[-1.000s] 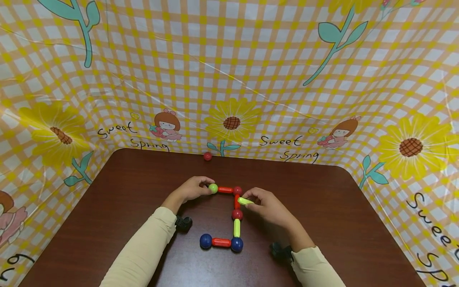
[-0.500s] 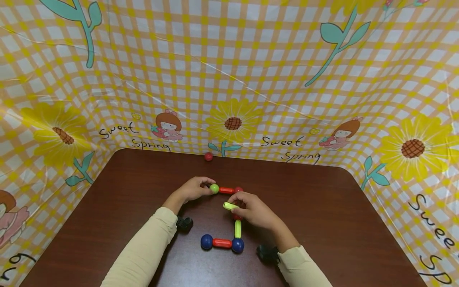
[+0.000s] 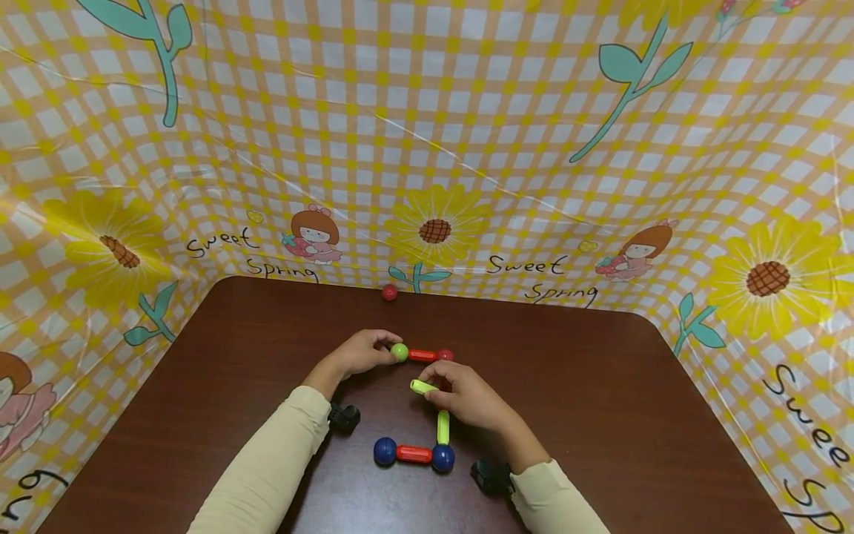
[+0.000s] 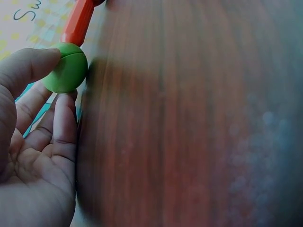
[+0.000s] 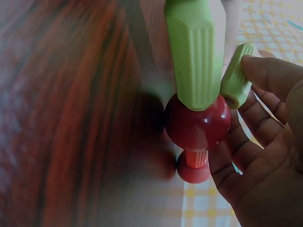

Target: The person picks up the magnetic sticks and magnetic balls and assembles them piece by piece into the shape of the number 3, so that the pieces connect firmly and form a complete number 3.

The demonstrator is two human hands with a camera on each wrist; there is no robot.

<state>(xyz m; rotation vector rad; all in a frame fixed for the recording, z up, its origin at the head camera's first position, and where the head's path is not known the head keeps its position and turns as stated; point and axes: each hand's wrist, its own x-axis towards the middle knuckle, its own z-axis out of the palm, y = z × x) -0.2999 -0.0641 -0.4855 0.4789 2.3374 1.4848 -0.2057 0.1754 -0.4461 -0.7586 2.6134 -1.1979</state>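
Thumb and fingers of my left hand [image 3: 361, 351] pinch a light-green ball [image 4: 66, 71], joined to a red rod [image 3: 422, 355] that runs to a red ball [image 3: 445, 357]. My right hand [image 3: 467, 393] pinches a loose yellow-green rod [image 5: 236, 78] above the shape of magnetic balls and rods. In the right wrist view this rod's lower end is beside the middle red ball [image 5: 199, 124]; I cannot tell whether they touch. From that ball another yellow-green rod [image 3: 443, 428] reaches a blue ball [image 3: 443, 457]. My right hand hides the middle ball in the head view.
A red rod [image 3: 414, 454] links the near blue ball to a second blue ball [image 3: 385, 451]. One separate red ball [image 3: 390, 292] lies at the back of the brown table [image 3: 587, 371]. Checkered cloth [image 3: 520, 200] hangs along the back and sides.
My right hand has moved left with the yellow-green rod, passing over the shape and covering the middle red ball. The left hand stays at the light-green ball.
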